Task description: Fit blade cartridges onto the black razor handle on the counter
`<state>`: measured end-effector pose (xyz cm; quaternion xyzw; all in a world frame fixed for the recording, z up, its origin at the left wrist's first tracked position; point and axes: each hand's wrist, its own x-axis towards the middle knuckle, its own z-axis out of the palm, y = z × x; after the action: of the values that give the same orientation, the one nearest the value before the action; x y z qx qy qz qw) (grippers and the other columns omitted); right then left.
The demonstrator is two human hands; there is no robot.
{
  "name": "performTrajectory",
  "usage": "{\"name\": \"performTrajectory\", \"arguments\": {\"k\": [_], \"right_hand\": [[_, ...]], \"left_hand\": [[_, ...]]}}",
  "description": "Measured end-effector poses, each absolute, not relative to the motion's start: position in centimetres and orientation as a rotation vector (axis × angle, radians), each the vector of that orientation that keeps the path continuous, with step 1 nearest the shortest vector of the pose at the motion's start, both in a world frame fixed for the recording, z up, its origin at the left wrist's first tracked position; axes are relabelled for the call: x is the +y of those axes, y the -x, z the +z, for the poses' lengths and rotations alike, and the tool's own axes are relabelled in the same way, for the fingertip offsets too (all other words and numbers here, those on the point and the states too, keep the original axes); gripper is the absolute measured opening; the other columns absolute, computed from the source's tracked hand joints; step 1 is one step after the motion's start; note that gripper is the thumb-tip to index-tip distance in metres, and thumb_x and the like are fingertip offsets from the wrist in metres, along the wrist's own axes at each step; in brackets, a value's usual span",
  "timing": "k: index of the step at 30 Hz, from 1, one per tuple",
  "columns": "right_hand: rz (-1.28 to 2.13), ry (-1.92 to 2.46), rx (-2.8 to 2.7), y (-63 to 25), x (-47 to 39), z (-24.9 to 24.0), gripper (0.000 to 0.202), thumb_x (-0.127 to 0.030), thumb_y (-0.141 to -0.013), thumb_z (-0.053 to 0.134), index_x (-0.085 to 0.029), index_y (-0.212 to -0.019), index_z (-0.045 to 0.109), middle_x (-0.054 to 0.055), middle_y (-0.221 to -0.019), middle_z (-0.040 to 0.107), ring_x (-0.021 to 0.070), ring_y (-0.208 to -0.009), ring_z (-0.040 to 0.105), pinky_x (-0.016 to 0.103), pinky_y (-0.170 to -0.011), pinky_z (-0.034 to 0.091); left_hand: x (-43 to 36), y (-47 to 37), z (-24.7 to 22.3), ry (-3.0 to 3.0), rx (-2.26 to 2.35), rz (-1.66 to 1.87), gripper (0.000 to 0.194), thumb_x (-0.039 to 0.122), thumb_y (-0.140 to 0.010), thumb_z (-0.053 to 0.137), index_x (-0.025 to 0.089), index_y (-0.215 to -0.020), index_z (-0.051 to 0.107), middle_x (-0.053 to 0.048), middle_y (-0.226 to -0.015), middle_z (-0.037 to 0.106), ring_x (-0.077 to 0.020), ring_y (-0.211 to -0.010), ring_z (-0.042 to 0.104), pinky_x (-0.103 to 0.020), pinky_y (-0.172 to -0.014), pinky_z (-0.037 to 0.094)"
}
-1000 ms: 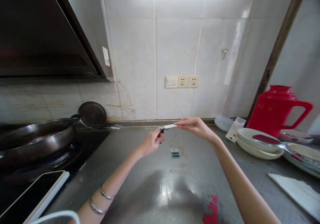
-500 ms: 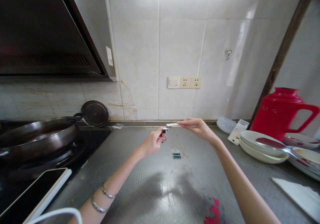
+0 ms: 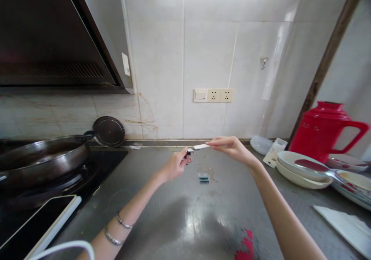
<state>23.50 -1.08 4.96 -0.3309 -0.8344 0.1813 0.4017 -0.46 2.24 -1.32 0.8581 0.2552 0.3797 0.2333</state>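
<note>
On the near side, a phone-like device (image 3: 39,227) lies at left. Farther off, above the grey countertop (image 3: 162,221), the left hand (image 3: 175,164) grips a small dark-and-silver object (image 3: 189,154); the right hand (image 3: 230,147) pinches a white stick-like piece (image 3: 201,146) just beside it. Behind them rises the tiled wall (image 3: 159,59).

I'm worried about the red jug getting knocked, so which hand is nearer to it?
Right. The right hand, holding a white stick, is left of the red jug; the left hand is farther left still.
</note>
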Motion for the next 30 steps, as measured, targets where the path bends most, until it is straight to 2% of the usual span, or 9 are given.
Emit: {"name": "performTrajectory", "arguments": {"k": [8, 23, 30], "right_hand": [[0.355, 0.880, -2.115, -23.6, -0.1, 4.1, 0.036, -0.041, -0.084, 0.050, -0.019, -0.107, 0.067, 0.007, -0.084, 0.064, 0.0170, -0.076, 0.057, 0.028, -0.071, 0.043], [0.427, 0.833, -2.160, -22.7, -0.9, 4.6, 0.033, -0.037, -0.085, 0.050, -0.020, -0.108, 0.066, 0.007, -0.089, 0.064, 0.0166, -0.079, 0.057, 0.026, -0.072, 0.043], [0.346, 0.891, -2.123, -22.7, -0.2, 4.1, 0.033, -0.037, -0.084, 0.050, -0.020, -0.107, 0.067, 0.006, -0.086, 0.064, 0.0169, -0.077, 0.057, 0.027, -0.071, 0.043]], "left_hand": [[2.3, 0.5, -1.6, -2.367, 0.688, 1.029, 0.010, 0.011, -0.081, 0.040, 0.017, -0.085, 0.047, -0.002, -0.077, 0.058, -0.0117, -0.072, 0.057, -0.022, -0.067, 0.043], [2.2, 0.4, -1.4, -2.385, 0.720, 1.018, 0.014, 0.010, -0.080, 0.041, 0.016, -0.089, 0.049, -0.002, -0.075, 0.059, -0.0115, -0.069, 0.056, -0.021, -0.065, 0.043], [2.1, 0.4, -1.3, -2.418, 0.709, 1.027, 0.014, 0.009, -0.080, 0.040, 0.016, -0.085, 0.051, 0.000, -0.073, 0.056, -0.0108, -0.068, 0.055, -0.020, -0.064, 0.043]]}}
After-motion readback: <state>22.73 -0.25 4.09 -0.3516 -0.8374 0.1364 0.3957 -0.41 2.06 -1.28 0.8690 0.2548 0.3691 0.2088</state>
